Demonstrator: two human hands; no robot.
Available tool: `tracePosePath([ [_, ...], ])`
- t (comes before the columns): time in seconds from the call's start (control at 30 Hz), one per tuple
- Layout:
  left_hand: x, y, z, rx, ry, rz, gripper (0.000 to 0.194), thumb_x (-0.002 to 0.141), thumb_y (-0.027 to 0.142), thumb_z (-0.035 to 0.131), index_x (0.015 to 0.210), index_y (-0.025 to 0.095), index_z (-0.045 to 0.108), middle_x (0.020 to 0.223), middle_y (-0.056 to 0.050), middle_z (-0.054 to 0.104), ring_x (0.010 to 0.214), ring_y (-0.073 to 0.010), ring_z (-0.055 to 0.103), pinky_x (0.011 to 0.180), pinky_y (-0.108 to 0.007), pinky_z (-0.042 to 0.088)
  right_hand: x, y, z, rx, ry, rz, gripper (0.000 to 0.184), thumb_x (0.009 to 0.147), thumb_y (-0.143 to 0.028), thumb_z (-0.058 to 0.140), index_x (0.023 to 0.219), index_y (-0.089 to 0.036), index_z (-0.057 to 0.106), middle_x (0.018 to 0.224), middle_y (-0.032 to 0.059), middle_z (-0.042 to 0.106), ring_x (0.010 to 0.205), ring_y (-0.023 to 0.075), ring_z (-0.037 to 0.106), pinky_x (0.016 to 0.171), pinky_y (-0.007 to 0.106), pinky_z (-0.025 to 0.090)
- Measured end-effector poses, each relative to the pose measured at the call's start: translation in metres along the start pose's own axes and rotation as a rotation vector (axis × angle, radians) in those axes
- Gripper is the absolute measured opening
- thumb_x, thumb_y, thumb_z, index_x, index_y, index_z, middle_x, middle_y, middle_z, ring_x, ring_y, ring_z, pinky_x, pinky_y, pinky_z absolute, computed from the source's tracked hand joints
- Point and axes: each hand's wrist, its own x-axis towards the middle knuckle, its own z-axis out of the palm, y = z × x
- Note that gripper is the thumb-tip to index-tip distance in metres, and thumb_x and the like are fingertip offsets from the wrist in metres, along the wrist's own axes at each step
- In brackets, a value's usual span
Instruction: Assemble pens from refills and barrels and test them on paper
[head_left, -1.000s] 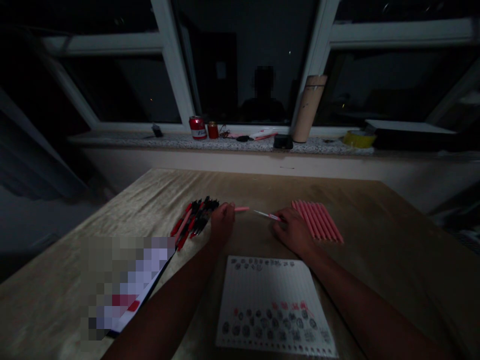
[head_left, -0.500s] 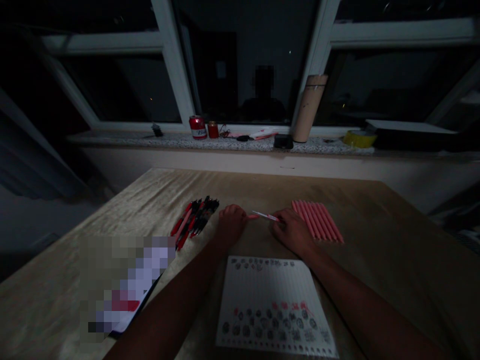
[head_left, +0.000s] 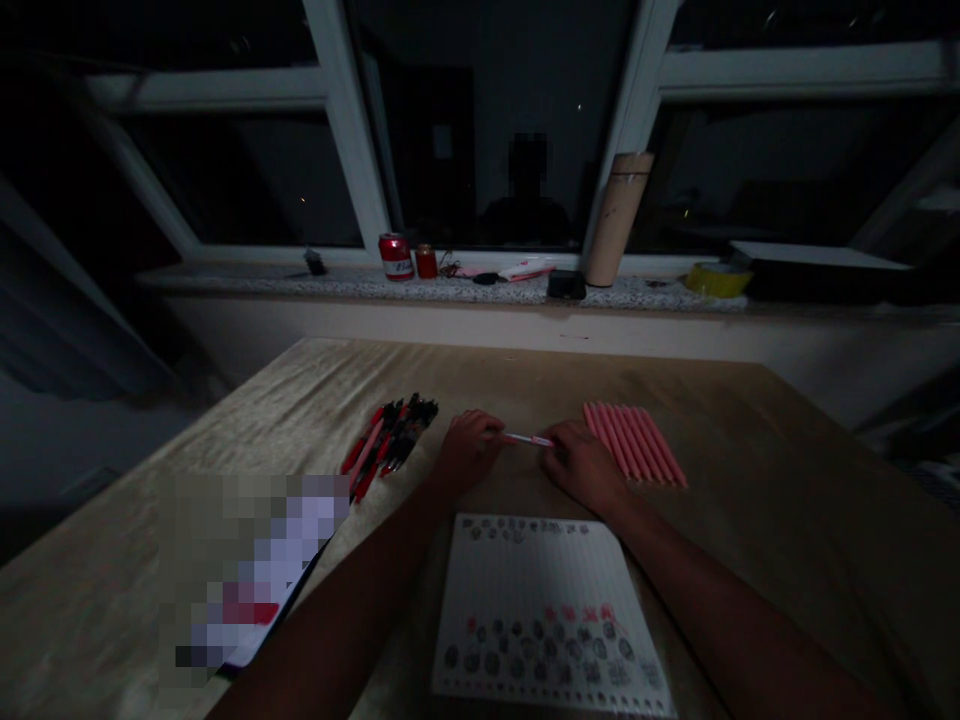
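Outermost to the left, beyond the left forearm (head_left: 367, 590), lies a phone-like device (head_left: 281, 580), its upper face masked. Farther forward, just left of the left hand (head_left: 470, 445), red and black pens (head_left: 386, 445) lie in a loose pile, apart from the fingers.

The left hand is curled palm down, its thumb and fingertips closed about the left end of a slim pen (head_left: 529, 439). Whether a separate piece is held inside that grip cannot be told from where I stand; the light is poor. The forearm slants in from the near left, with the wrist low over the cloth (head_left: 787, 450).

The slim pen bridges the gap between the hands, white toward the left and pink toward the right, lying nearly level. In my judgement, sound practice here is to hold both ends on one line and apply any force along the pen's length only; a sideways push could bend it or make it slip. A light pinch near each end should suffice, with one hand steady as the anchor.

Nearer the body, between the forearms, a lined sheet (head_left: 532, 580) bears black and red marks.

The right hand (head_left: 581, 457) is pinched on the pen's pink end, knuckles up; the right forearm (head_left: 705, 610) slants in past the sheet's right edge. Just right of that hand, pink pens (head_left: 637, 445) lie in a neat row; the elbow side should swing clear of them.
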Motion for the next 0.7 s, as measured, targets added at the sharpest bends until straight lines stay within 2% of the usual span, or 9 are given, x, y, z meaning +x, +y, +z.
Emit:
tracePosePath([
  [0.17,0.0013,-0.0027,0.0017,0.028,-0.09,-0.019,0.024,0.089,0.035,0.045,0.082,0.018,0.061,0.084,-0.005,0.063,0.083,-0.0177,0.056,0.08,-0.032,0.039,0.0001,-0.0002,-0.0004,0.002,-0.026,-0.019,0.014,0.077,-0.013,0.052,0.087,-0.018,0.059,0.084,0.0057,0.059,0.084,0.0202,0.053,0.076,0.032,0.042],
  [0.33,0.002,-0.002,-0.0005,0.046,-0.118,-0.039,0.025,0.089,0.034,0.043,0.079,0.019,0.061,0.083,-0.004,0.063,0.085,-0.0177,0.055,0.082,-0.032,0.037,0.0001,-0.0011,-0.0015,0.007,-0.026,-0.028,0.016,0.078,-0.014,0.051,0.09,-0.018,0.06,0.086,0.0062,0.059,0.085,0.0204,0.054,0.078,0.033,0.042],
  [0.57,0.0019,-0.0044,0.0008,0.068,-0.101,-0.026,0.03,0.091,0.034,0.038,0.077,0.018,0.059,0.081,-0.004,0.061,0.081,-0.0172,0.054,0.079,-0.032,0.037,0.0005,-0.0034,-0.0029,-0.017,-0.023,-0.014,0.014,0.078,-0.013,0.05,0.089,-0.017,0.06,0.086,0.0067,0.06,0.084,0.0199,0.054,0.077,0.031,0.042],
  [0.7,0.0015,-0.0076,0.0016,0.102,-0.07,-0.071,0.028,0.091,0.032,0.037,0.075,0.017,0.055,0.08,-0.004,0.059,0.081,-0.0176,0.053,0.078,-0.032,0.038,0.0006,-0.0028,-0.0037,-0.063,-0.027,0.015,0.015,0.079,-0.015,0.05,0.09,-0.016,0.06,0.087,0.0073,0.06,0.085,0.0199,0.054,0.078,0.03,0.041],
])
